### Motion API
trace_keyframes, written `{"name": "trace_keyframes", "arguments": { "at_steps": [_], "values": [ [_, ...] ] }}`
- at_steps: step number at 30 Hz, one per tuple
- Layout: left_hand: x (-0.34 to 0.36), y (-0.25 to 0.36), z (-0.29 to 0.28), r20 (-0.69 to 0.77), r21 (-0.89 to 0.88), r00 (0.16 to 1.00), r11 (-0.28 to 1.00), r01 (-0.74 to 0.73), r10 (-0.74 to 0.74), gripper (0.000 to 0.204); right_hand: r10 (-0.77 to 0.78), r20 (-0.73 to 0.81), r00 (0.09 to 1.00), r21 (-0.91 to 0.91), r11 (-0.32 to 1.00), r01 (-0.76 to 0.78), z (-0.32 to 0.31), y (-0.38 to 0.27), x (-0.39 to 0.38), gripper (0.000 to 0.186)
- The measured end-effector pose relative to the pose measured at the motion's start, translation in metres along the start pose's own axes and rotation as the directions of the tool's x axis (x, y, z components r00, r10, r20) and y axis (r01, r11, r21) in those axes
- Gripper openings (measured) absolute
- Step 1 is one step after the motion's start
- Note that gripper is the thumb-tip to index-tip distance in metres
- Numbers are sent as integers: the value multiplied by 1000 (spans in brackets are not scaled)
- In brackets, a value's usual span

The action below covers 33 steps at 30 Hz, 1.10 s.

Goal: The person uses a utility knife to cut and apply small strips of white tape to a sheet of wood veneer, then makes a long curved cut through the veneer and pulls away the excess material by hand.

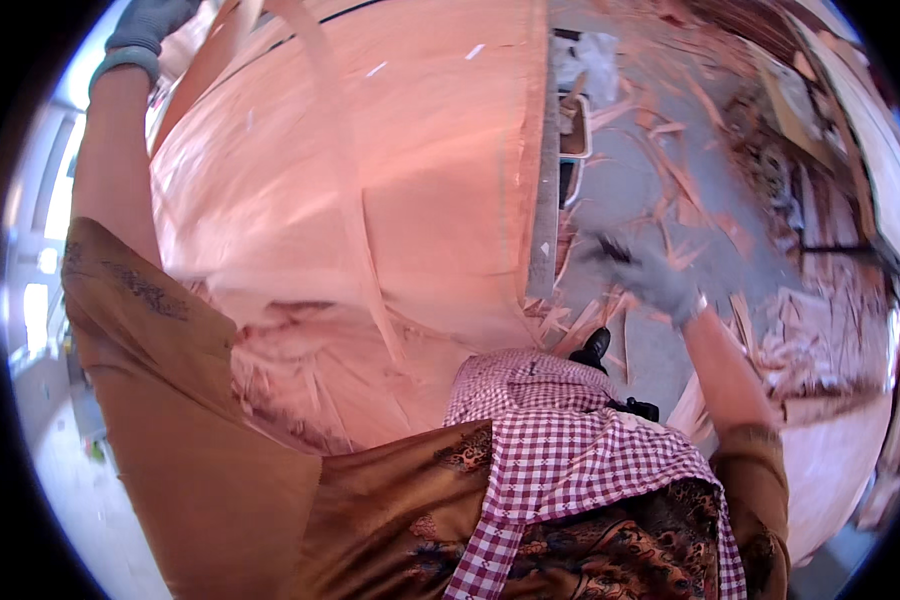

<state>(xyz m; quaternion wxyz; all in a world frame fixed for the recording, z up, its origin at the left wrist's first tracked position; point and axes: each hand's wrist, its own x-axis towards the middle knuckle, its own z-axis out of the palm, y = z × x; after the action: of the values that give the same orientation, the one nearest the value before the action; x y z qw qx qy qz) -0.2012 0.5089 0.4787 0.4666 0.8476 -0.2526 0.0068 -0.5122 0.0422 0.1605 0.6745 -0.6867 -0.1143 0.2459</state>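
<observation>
My left hand, in a grey glove, is raised at the upper left beside thin pinkish strips; its fingertips run out of view, so its grip is unclear. A large stack of pale pink sheets fills the middle, with a loose strip lying down over it. My right hand, also gloved in grey, is blurred right of the stack's edge, above the grey floor. A dark narrow shape shows at its fingers; I cannot make out whether it is held.
Pink scraps litter the floor. Small containers and white plastic lie beside the stack. Boards and piled material line the right side. My black shoe shows below, and bright windows are at the far left.
</observation>
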Motion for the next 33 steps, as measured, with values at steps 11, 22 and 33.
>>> {"name": "trace_keyframes", "arguments": {
  "at_steps": [11,22,33],
  "values": [
    [-87,61,70,-414,318,866,847,425,-279,24,213,254,943,235,933,-274,2,48,141,28],
    [-53,63,112,-582,416,783,748,517,-218,16,125,620,775,140,954,-266,-98,-21,160,29],
    [111,25,226,-283,507,951,822,259,-125,24,145,715,684,-5,979,-203,-182,-44,237,26]
  ]
}}
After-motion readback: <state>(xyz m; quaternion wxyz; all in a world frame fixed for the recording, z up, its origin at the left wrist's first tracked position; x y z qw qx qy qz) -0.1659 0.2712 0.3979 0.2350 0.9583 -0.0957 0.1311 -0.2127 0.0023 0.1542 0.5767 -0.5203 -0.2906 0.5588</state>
